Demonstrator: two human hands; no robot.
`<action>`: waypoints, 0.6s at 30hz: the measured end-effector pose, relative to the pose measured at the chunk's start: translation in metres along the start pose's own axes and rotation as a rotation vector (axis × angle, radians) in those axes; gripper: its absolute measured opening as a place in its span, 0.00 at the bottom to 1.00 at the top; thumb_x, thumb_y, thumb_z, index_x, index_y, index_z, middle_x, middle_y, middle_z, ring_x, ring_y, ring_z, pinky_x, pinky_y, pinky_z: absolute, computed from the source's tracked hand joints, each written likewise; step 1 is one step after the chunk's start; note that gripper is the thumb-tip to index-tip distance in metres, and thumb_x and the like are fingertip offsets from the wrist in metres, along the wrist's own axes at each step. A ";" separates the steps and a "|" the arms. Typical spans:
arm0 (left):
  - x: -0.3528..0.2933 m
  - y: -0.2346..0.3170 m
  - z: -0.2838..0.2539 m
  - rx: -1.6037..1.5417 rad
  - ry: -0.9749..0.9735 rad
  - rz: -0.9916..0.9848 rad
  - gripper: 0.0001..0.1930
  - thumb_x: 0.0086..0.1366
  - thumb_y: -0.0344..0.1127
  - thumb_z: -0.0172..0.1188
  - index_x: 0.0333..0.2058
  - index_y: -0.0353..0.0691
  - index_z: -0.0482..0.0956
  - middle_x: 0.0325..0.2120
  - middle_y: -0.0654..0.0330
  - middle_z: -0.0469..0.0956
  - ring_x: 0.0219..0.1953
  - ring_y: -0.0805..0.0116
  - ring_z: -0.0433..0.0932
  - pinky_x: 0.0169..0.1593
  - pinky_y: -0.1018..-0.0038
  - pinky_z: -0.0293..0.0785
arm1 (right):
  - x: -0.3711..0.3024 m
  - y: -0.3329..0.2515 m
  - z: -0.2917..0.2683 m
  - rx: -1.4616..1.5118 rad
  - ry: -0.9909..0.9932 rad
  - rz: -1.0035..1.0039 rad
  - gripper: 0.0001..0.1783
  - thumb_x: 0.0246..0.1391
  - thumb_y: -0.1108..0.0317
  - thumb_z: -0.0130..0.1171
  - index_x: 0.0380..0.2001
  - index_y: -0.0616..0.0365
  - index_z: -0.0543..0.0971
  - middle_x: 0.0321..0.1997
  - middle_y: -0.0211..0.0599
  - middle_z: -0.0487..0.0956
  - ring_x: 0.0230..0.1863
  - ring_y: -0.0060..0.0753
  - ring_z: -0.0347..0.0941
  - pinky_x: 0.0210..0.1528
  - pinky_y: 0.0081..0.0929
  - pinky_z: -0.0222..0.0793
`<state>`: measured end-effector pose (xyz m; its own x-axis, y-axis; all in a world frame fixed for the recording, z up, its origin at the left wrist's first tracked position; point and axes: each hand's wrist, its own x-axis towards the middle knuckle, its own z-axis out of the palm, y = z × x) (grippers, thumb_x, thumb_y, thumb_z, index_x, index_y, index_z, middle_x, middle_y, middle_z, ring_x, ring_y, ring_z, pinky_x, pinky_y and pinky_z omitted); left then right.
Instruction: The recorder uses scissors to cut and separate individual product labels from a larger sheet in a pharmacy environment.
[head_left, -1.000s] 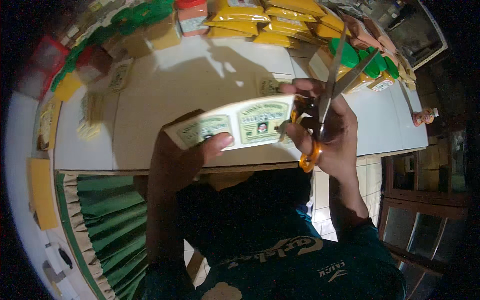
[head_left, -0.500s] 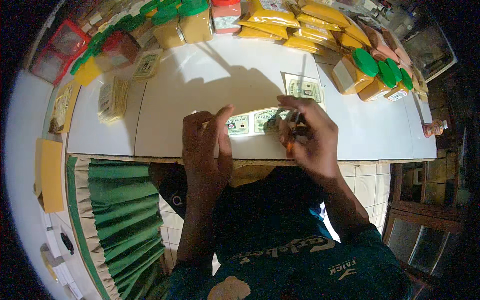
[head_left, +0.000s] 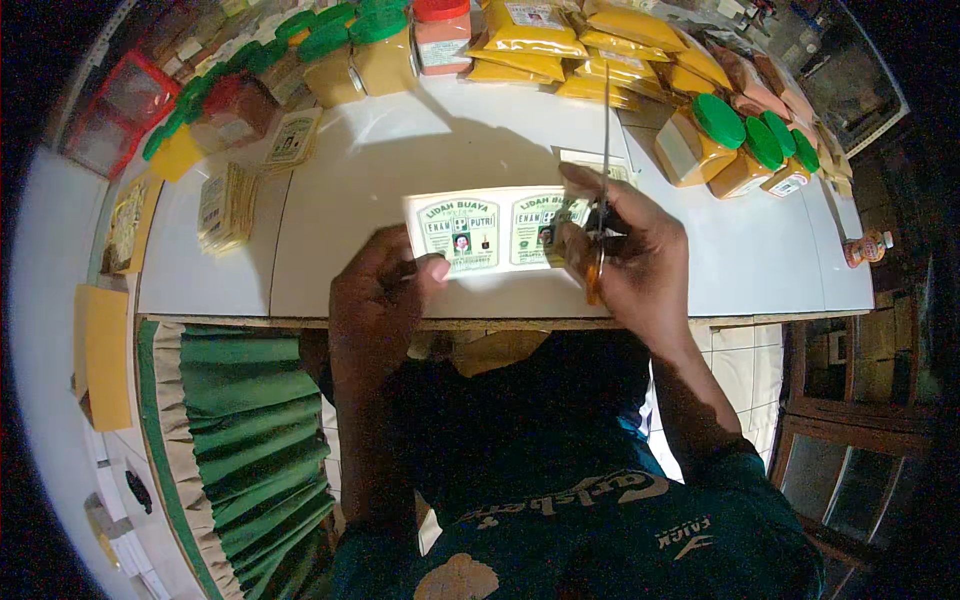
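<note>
My left hand (head_left: pixel 380 288) pinches the left end of a pale strip of printed labels (head_left: pixel 497 232), its thumb lying over the lower left corner. Two green-bordered labels show side by side on the strip. At its other end, my right hand (head_left: pixel 640 250) is closed round a pair of scissors (head_left: pixel 604 140), and its fingers also overlap the strip. The long thin blade points away from me, and an orange handle shows below the fingers. Whether the blades are apart cannot be made out. Partly hidden behind the right hand, another printed label sheet (head_left: pixel 622 170) lies on the table.
Label stacks (head_left: pixel 228 207) lie on the white table (head_left: pixel 330 230) at the left. Green-lidded jars (head_left: pixel 380 55) and yellow pouches (head_left: pixel 530 35) line the far side. More green-lidded jars (head_left: pixel 695 150) lie tilted at the right, with a small bottle (head_left: pixel 866 248) near the right edge.
The label strip has tilted up, so its printed face shows more fully. My left hand has shifted slightly left and closed on its end. The scissors now stand out more clearly in my right hand.
</note>
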<state>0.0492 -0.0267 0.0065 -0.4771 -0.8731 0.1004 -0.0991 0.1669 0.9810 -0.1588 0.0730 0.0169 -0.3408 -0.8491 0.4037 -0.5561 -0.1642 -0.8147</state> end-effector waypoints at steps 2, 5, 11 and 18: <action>0.001 0.002 -0.002 -0.092 -0.076 -0.064 0.12 0.60 0.26 0.58 0.43 0.32 0.73 0.33 0.53 0.79 0.38 0.69 0.79 0.41 0.74 0.77 | 0.005 -0.003 0.000 0.148 0.011 0.101 0.29 0.39 0.82 0.59 0.50 0.57 0.75 0.31 0.35 0.77 0.31 0.18 0.72 0.35 0.19 0.70; 0.003 0.009 -0.005 0.097 -0.098 -0.040 0.10 0.60 0.27 0.58 0.41 0.31 0.74 0.32 0.54 0.80 0.37 0.69 0.79 0.41 0.74 0.77 | 0.005 -0.004 -0.005 0.161 -0.021 0.130 0.25 0.45 0.82 0.59 0.50 0.60 0.75 0.39 0.34 0.77 0.36 0.18 0.73 0.39 0.18 0.71; 0.005 0.017 -0.002 0.027 -0.138 -0.069 0.08 0.59 0.26 0.59 0.38 0.31 0.76 0.31 0.54 0.80 0.35 0.71 0.79 0.39 0.74 0.77 | 0.004 0.004 -0.011 0.137 -0.048 0.061 0.24 0.48 0.82 0.59 0.51 0.63 0.73 0.46 0.37 0.77 0.41 0.20 0.73 0.44 0.20 0.71; 0.010 0.016 -0.013 -0.131 -0.065 -0.198 0.09 0.58 0.27 0.61 0.37 0.31 0.77 0.30 0.56 0.80 0.32 0.73 0.78 0.37 0.75 0.76 | -0.006 -0.028 -0.020 0.438 0.152 0.184 0.36 0.41 0.70 0.70 0.54 0.68 0.68 0.37 0.37 0.79 0.36 0.24 0.75 0.40 0.18 0.71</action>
<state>0.0548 -0.0385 0.0258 -0.5149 -0.8510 -0.1031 -0.0846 -0.0692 0.9940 -0.1562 0.0927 0.0459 -0.5283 -0.8061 0.2667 -0.1168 -0.2422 -0.9632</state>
